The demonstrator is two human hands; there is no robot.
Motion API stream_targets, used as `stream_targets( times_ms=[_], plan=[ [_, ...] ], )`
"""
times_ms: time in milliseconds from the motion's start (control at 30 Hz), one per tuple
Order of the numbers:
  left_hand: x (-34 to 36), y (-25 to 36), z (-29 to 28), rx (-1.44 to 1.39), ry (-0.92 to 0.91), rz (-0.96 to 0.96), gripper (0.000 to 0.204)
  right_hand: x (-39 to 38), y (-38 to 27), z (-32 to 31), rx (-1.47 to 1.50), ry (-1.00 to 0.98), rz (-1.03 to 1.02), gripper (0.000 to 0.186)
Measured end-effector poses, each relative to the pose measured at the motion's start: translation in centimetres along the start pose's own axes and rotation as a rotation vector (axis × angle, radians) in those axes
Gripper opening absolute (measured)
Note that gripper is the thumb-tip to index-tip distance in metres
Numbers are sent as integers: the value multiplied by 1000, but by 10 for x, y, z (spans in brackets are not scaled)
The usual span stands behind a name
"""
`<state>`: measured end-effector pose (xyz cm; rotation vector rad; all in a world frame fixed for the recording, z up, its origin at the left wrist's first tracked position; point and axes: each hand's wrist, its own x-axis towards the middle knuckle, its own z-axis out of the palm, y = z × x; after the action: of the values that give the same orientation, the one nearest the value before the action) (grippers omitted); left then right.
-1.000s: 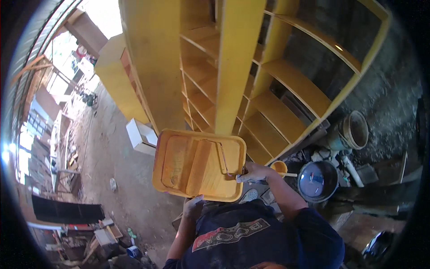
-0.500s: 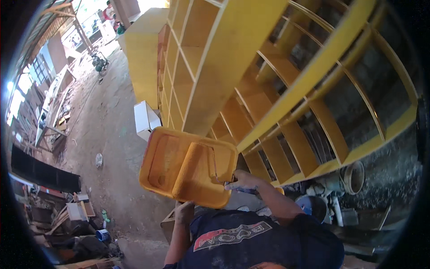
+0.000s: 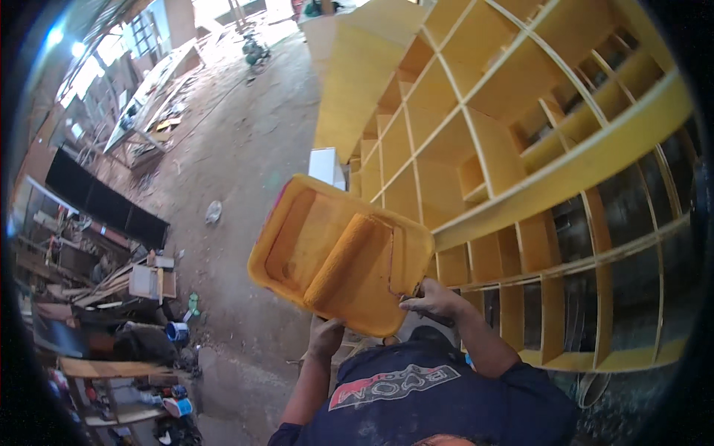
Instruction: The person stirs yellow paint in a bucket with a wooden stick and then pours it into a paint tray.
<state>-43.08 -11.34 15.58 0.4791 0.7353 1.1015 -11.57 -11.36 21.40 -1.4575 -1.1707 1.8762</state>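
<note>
A yellow-orange paint tray (image 3: 279,223) is held up in front of my body, coated inside with paint. Across it lies a paint roller (image 3: 343,260), its sleeve soaked orange and its thin wire frame running to the tray's right side. My left hand (image 3: 326,336) is closed on the tray's near edge, its fingers partly hidden beneath. At the right corner my right hand (image 3: 437,301) is closed round the roller's handle, close against the tray rim; most of the handle is covered by the hand.
Tall yellow shelving units (image 3: 465,111) stand to the right, close to the tray. A white box (image 3: 327,165) sits beyond the tray. On the left are a black panel (image 3: 104,197), a low wooden shelf (image 3: 111,368) with containers, and scrap wood. A crumpled plastic piece (image 3: 214,212) lies on the floor.
The view has swung, so the shelving's compartments show more face-on and the floor clutter sits further right. The tray, roller and both hands appear further right in the picture; both grips persist.
</note>
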Motion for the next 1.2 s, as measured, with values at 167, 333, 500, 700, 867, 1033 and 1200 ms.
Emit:
stream_targets(
  times_ms=[167, 333, 500, 700, 867, 1033, 1200],
  plan=[
    [37, 23, -5, -43, 9, 49, 75, 53, -38, -11, -15, -73, -2, 33],
    [74, 50, 0, -67, 67, 80, 74, 120, -44, -27, -41, -127, -105, 26],
    [104, 78, -12, -87, 196, 145, 72, 191, -80, -29, -62, -246, -138, 31],
    [136, 123, -67, -156, 313, 130, 71, 271, -130, 12, -112, -317, -100, 40],
    [173, 178, -146, -230, 370, 157, 73, 354, -172, 69, -290, -333, -35, 41],
    [208, 263, -239, -255, 437, 105, 73, 435, -227, 153, -376, -337, 234, 53],
    [239, 361, -300, -248, 397, 109, 67, 501, -284, 223, -479, -425, 377, 53]
  ],
)
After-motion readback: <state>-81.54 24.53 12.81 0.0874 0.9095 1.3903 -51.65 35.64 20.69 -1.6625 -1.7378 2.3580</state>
